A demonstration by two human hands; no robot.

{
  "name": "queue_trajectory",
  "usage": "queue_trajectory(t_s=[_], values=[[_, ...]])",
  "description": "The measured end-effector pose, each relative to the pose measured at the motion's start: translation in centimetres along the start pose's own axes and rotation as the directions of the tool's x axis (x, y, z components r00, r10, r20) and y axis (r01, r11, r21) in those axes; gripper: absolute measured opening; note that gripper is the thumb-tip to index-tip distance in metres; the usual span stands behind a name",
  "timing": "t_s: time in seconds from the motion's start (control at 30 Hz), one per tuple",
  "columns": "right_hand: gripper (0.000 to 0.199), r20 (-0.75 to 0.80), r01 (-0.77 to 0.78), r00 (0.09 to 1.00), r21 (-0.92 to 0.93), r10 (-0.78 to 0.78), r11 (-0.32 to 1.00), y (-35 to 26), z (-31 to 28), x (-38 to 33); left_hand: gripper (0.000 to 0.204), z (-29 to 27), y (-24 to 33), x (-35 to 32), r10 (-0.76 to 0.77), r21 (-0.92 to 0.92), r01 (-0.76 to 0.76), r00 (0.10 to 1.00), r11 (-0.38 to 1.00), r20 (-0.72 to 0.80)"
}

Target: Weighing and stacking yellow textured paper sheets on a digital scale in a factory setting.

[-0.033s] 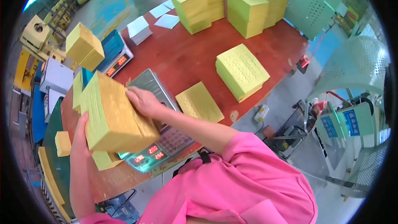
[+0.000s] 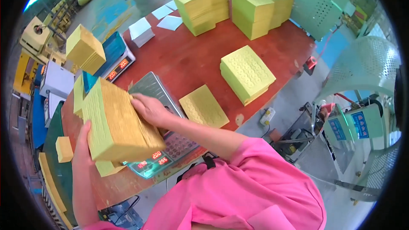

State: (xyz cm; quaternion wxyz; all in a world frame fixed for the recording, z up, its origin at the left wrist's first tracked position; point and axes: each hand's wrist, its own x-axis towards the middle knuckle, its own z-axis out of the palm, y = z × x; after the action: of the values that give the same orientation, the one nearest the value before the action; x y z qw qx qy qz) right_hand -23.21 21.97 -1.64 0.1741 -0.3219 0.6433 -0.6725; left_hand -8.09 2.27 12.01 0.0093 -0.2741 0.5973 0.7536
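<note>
A thick stack of yellow embossed paper sheets (image 2: 123, 119) is tilted between my hands, above the near left part of the table. My left hand (image 2: 83, 145) supports its left side, with the palm partly hidden. The fingers of my right hand (image 2: 150, 110) are curled over the stack's right edge, where some sheets stand slightly apart. Beneath and behind the stack is a digital scale with a metal pan (image 2: 155, 89) and a lit red display (image 2: 157, 160); the stack hides part of it. More yellow paper (image 2: 106, 168) shows below the stack.
On the red table (image 2: 179, 55) lie a flat yellow sheet pile (image 2: 204, 106) and a taller yellow stack (image 2: 248, 74). Large yellow stacks (image 2: 200, 6) stand at the back. A second scale (image 2: 117, 61) at left has a yellow stack (image 2: 85, 49) beside it. White paper (image 2: 141, 32) sits nearby.
The held stack and my left hand have come slightly nearer to me. My right hand stays at the stack's right edge.
</note>
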Motion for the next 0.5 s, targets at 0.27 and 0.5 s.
queue_trajectory(t_s=[0.27, 0.5], values=[[0.042, -0.07, -0.32, 0.943, 0.084, 0.326, 0.944, -2.0, -4.1, -14.4, 0.055, 0.4, -0.6, 0.2, -0.079, 0.084, 0.07, 0.992, 0.994, 0.103], [0.037, 0.26, -0.519, 0.827, 0.695, 0.499, 0.498, 0.9, -0.8, -14.1, 0.059, -0.3, -0.8, 2.1, -0.071, 0.035, 0.066, 0.982, 0.997, 0.178]])
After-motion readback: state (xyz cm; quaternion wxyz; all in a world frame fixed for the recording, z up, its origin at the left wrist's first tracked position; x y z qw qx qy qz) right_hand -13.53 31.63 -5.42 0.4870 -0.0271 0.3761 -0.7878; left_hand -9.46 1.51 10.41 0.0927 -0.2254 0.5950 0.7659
